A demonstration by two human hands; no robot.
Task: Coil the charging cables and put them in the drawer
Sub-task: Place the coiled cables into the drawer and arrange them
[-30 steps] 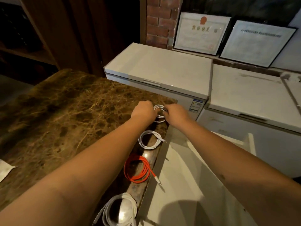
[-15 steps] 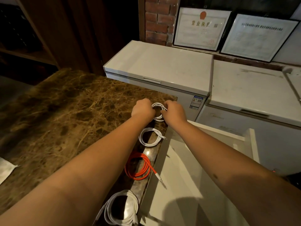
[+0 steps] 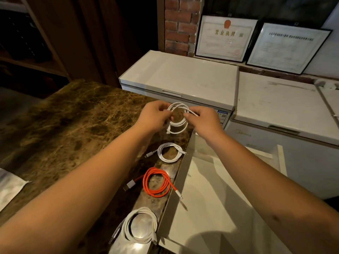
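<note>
white coil held up between both hands, just over the far end of the bench, near its right edge. left hand pinching the coil's left side, fingers curled round the loops; right hand pinching the right side, fingertips closed on the strands. one plug end hanging at the coil's lower left, by the left hand.

nearer along the same edge, in a row: small white coil lying flat, both plugs sticking out sideways; then orange coil, grey plug to its left, white tip pointing right over the edge; then big white coil closest to the camera, on a glossy patch of the marble.

right of the bench, below the edge, open drawer, pale inside, touching none of the coils.

beyond the hands, two white chest freezers side by side. behind them a brick pillar and two framed papers leaning on the wall. dark wooden shelving at far left. scrap of pale paper at the bench's left edge.
</note>
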